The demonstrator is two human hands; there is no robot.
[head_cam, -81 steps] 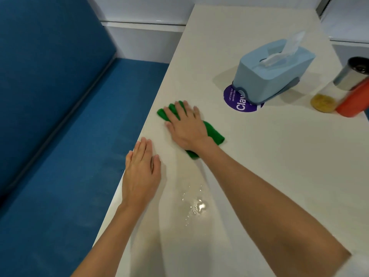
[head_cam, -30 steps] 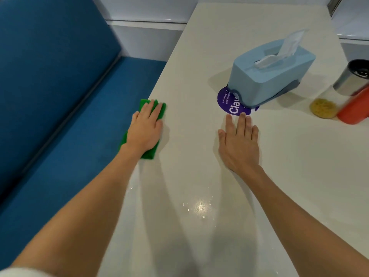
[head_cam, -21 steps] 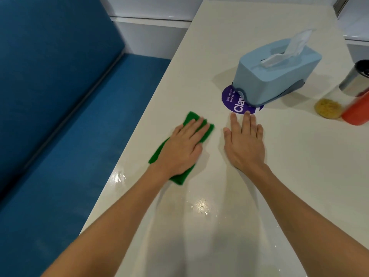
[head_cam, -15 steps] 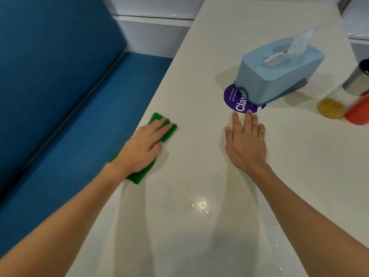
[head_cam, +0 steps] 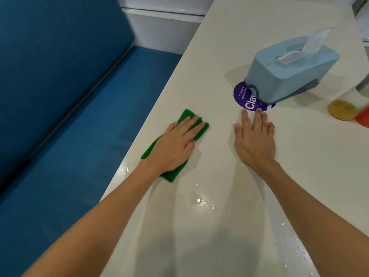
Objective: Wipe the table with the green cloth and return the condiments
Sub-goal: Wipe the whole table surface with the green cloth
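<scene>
The person leans over a pale surface with both bare arms stretched out. The left hand lies flat on the green cloth, fingers straight and close together, pressing it down with a loose, unclenched grip; nothing is pinched or curled round. The cloth sits near the left edge of the surface, folded into a long strip that runs aslant, one end showing past the fingertips and the other under the wrist. The right hand rests palm down on the bare surface just beside it, well apart from the cloth, fingers spread a little and holding nothing; its longest fingertips reach the near edge of a round purple sticker. A light blue tissue box stands partly on that sticker, with a white sheet sticking up from its top slot. To the right of the box lies a small round yellow pad, and touching or just beside it is a red container cut off by the edge of view. Drops and a thin wet film glisten on the surface between the two forearms. Along the left runs a blue padded bench.
</scene>
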